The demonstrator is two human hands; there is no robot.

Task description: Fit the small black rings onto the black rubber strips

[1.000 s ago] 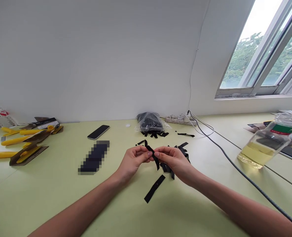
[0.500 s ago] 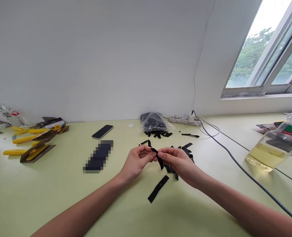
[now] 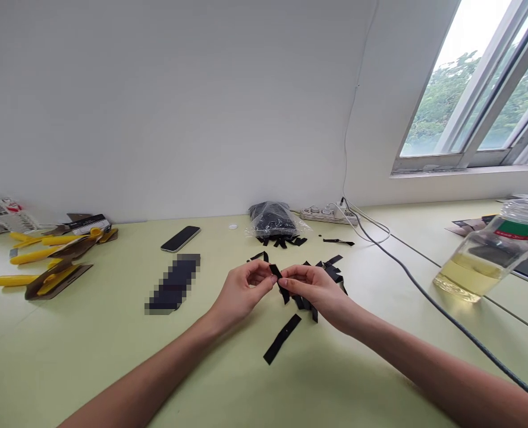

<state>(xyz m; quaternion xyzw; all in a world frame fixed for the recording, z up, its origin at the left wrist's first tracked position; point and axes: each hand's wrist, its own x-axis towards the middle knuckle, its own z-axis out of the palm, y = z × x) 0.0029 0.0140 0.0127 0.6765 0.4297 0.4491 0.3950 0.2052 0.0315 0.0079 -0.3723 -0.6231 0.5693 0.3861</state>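
Observation:
Between the fingertips of my left hand and my right hand is a short black strap, flat like webbing or tape. Both hands pinch it near its middle, thumbs almost meeting, so part of it is covered. On the table just below lies another black strip with a small light dot on it. Behind and under my right hand is a loose heap of black strips. One more bent strip rests beyond my left fingers.
A clear plastic bag of black pieces sits against the wall beside a power strip. A phone and yellow-handled tools lie to the left. At right are a dark cable and a bottle of yellow liquid.
The view has shifted slightly, moving everything a little left in the picture. Both hands keep their pinch on the strap, which has turned slightly between the fingers.

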